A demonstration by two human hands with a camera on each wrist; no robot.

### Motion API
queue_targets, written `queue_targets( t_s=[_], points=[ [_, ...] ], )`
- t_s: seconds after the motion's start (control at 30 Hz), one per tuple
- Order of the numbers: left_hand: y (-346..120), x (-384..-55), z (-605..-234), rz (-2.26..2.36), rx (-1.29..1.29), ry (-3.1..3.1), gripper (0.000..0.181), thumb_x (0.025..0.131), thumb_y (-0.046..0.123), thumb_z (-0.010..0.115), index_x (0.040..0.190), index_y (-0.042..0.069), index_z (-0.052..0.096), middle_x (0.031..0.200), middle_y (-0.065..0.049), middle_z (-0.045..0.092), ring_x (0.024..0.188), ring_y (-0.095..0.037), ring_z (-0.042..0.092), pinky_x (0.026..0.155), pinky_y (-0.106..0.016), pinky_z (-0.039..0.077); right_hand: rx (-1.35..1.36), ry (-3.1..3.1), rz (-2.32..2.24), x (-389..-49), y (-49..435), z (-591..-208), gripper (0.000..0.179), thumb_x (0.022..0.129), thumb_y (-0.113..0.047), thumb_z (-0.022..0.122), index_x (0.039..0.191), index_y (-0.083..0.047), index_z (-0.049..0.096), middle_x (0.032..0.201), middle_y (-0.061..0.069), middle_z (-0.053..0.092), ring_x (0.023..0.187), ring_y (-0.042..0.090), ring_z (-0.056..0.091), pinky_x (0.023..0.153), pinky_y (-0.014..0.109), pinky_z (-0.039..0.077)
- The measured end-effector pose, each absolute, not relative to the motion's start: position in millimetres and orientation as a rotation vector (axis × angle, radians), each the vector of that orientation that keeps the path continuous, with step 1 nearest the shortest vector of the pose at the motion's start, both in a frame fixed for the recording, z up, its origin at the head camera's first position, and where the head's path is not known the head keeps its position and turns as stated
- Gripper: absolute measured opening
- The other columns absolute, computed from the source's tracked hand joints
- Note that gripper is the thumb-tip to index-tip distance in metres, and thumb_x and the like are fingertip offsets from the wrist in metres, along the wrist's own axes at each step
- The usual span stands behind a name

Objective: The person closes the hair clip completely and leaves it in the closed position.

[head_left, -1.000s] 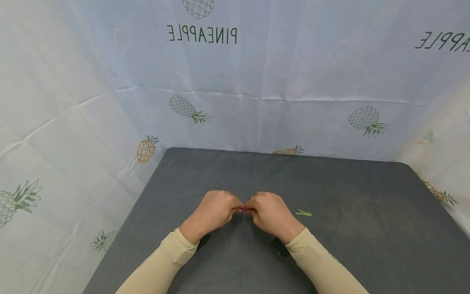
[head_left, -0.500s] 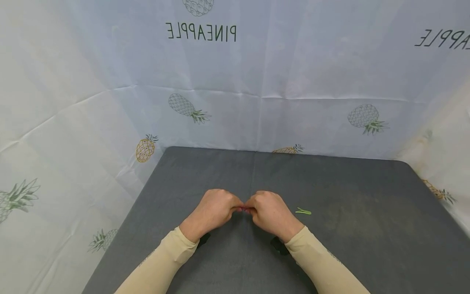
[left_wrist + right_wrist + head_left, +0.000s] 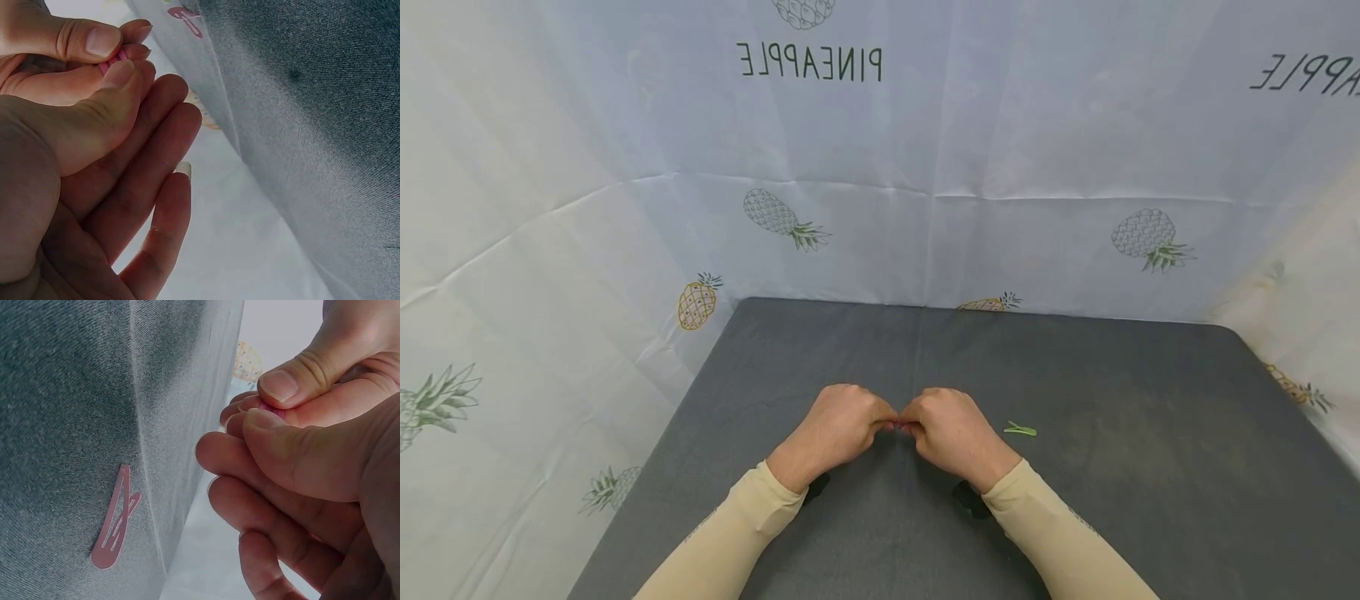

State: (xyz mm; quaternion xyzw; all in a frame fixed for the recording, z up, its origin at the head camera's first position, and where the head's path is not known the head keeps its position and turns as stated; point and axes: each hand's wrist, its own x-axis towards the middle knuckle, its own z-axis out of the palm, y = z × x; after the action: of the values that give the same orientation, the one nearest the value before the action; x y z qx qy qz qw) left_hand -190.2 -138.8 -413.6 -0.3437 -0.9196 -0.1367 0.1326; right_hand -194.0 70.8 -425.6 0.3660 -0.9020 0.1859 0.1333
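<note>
My left hand (image 3: pixel 838 425) and right hand (image 3: pixel 951 433) meet fingertip to fingertip over the table. Between thumbs and index fingers both pinch a small pink piece with thin parallel bars (image 3: pixel 113 61); most of it is hidden by the fingertips, so I cannot tell its full shape. In the left wrist view the other left fingers are loosely bent and hold nothing. To the right of the right hand lies a snap hair clip (image 3: pixel 1020 430), sprung open in a narrow V. It looks green from the head and pink in the right wrist view.
A dark grey cloth-covered table (image 3: pixel 1075 375) spreads under both hands, with a seam down its middle. White curtains (image 3: pixel 1037 125) printed with pineapples hang behind it and at both sides. Dark wrist devices (image 3: pixel 972 500) show beneath the sleeves.
The hands keep the same pinch on the pink piece and hardly move. The whole scene sits slightly higher in the head view than a second ago.
</note>
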Motion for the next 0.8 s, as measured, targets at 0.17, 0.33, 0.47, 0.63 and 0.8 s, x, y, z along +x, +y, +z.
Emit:
queue_targets(
  t_s=[0.17,0.33,0.47,0.63,0.8],
  points=[
    [-140.5,-190.5,-412.2,-0.414,-1.002,-2.674,0.005,0.09,0.022,0.086,0.089,0.026,0.088,0.071,0.009,0.074,0.052,0.001,0.041,0.051,-0.018,0.037,1.062,-2.617,0.549,-194.8,70.2,-424.8,0.015,0.089,-0.006,0.086,0.095,-0.019,0.089,0.084,-0.005,0.08,0.072,0.012,0.069,0.066,0.026,0.057],
    [-141.2,-190.5,-410.5,-0.409,-1.013,-2.673,0.006,0.091,0.021,0.085,0.091,0.026,0.088,0.075,0.009,0.077,0.054,0.0,0.046,0.052,-0.019,0.038,1.062,-2.622,0.553,-194.7,71.1,-424.5,0.016,0.089,-0.005,0.085,0.096,-0.019,0.089,0.084,-0.004,0.08,0.072,0.011,0.068,0.065,0.025,0.057],
    [-141.5,-190.4,-409.9,-0.415,-1.012,-2.669,0.006,0.091,0.022,0.086,0.093,0.027,0.089,0.08,0.01,0.08,0.056,0.0,0.051,0.053,-0.019,0.041,1.065,-2.622,0.551,-194.9,71.1,-423.4,0.016,0.09,-0.005,0.085,0.096,-0.019,0.089,0.084,-0.004,0.08,0.071,0.011,0.068,0.065,0.026,0.057],
    [-142.2,-190.5,-410.1,-0.411,-1.007,-2.667,0.008,0.09,0.023,0.086,0.095,0.029,0.088,0.087,0.012,0.082,0.06,-0.002,0.061,0.055,-0.019,0.045,1.073,-2.618,0.547,-194.9,71.0,-422.3,0.015,0.09,-0.006,0.085,0.096,-0.019,0.089,0.084,-0.004,0.08,0.071,0.011,0.069,0.065,0.026,0.057],
    [-142.9,-190.6,-410.2,-0.412,-1.012,-2.663,0.009,0.09,0.023,0.086,0.095,0.03,0.089,0.088,0.013,0.082,0.062,-0.002,0.062,0.055,-0.019,0.046,1.078,-2.622,0.55,-195.2,70.7,-421.5,0.014,0.089,-0.006,0.085,0.096,-0.019,0.089,0.084,-0.005,0.08,0.073,0.012,0.07,0.066,0.027,0.058]
  ],
)
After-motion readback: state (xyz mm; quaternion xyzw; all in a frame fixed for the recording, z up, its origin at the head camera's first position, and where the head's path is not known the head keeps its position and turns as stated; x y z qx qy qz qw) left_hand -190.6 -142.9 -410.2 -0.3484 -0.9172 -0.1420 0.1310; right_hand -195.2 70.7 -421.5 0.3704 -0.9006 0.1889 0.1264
